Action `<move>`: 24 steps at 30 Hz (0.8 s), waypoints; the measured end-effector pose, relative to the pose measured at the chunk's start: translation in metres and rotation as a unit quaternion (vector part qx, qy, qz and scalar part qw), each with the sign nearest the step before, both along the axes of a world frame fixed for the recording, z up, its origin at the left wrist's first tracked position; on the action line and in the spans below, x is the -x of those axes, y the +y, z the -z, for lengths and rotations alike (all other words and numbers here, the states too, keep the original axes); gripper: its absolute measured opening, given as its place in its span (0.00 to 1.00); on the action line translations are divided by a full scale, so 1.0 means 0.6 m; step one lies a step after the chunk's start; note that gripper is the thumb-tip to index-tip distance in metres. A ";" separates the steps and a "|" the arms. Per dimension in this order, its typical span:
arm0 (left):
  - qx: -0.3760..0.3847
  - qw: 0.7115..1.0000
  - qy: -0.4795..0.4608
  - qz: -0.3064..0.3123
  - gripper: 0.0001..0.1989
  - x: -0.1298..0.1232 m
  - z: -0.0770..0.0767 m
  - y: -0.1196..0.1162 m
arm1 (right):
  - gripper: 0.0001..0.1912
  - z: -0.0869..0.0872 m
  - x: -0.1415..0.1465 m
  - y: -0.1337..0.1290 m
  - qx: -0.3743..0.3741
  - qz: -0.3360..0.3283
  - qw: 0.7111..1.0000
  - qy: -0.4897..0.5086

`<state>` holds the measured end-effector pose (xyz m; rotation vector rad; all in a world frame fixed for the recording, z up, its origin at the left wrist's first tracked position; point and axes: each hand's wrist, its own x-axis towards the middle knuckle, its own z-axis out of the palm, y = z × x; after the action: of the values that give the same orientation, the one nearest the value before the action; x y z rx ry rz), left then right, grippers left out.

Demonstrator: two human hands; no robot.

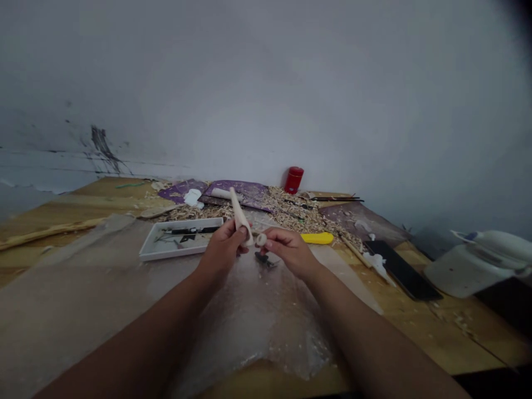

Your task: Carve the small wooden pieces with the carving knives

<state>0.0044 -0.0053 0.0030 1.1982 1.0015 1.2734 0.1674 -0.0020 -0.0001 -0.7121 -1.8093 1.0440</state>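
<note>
Two hands are busy: left hand grips a pale rod, right hand pinches a small ring; both look already shaped, though the view is dim, with shavings heaped on the worktop.

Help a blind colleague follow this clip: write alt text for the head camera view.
The left hand grips a long pale carved rod while the right hand pinches a small pale ring beside its lower end, above a sheet of bubble wrap. Behind them, a wooden bench holds a white tray of tools, heaps of wood shavings and a red canister.
</note>
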 end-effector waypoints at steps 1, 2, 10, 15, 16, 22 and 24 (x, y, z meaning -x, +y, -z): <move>-0.002 1.000 0.011 0.001 0.13 0.000 -0.001 -0.001 | 0.10 0.000 -0.003 0.000 0.002 0.016 1.000 0.013; -0.003 1.000 0.020 0.006 0.13 0.000 -0.002 -0.003 | 0.10 0.001 -0.005 0.001 -0.002 0.039 0.999 0.019; -0.009 0.992 0.074 0.101 0.09 -0.011 0.000 -0.017 | 0.08 -0.014 -0.004 -0.008 -0.209 0.215 0.936 -0.186; -0.048 0.985 0.137 0.089 0.11 -0.011 0.008 -0.019 | 0.09 -0.014 0.000 -0.015 -0.243 0.232 0.913 -0.230; -0.048 0.985 0.143 0.089 0.11 -0.011 0.009 -0.019 | 0.10 -0.013 -0.001 -0.014 -0.247 0.242 0.910 -0.230; -0.060 0.976 0.186 0.091 0.11 -0.016 0.008 -0.026 | 0.10 -0.020 -0.018 -0.006 -0.248 0.356 0.886 -0.164; -0.067 0.970 0.219 0.082 0.12 -0.016 0.004 -0.028 | 0.10 -0.026 -0.023 -0.006 -0.243 0.382 0.877 -0.158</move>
<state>0.0138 -0.0222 0.0003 1.6794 1.1120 0.9770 0.1810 -0.0056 0.0156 -1.1781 -1.6983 -0.0601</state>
